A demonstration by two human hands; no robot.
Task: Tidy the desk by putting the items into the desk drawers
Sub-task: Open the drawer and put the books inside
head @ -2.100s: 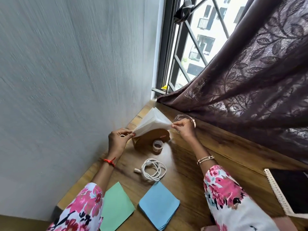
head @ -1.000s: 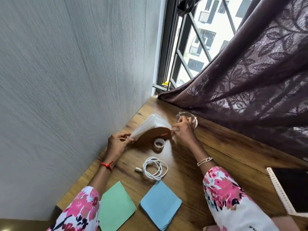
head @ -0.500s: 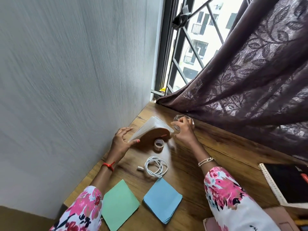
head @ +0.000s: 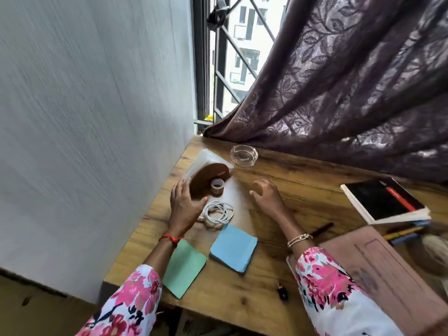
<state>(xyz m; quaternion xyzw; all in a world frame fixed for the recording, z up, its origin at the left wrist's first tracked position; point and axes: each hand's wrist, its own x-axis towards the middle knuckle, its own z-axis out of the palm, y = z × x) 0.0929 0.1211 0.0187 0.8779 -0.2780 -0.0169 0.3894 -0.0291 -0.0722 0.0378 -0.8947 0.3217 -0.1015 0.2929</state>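
The left hand (head: 185, 204) was seen spread wide, its straight fingers laid against the near side of the brown paper holder (head: 208, 174), with nothing gripped. The right hand (head: 266, 197) was held above the bench (head: 303, 180), fingers loosely curled and nothing held. A tape roll (head: 217, 190) was stood just beside the holder. A coiled white cable (head: 230, 210) was seen between the hands. A blue paper stack (head: 234, 248) and a green paper stack (head: 185, 267) were laid nearer the front edge, and a glass ashtray (head: 243, 155) was set beyond the holder.

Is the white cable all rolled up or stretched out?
Rolled up. The white cable lies in round loops on the desk.
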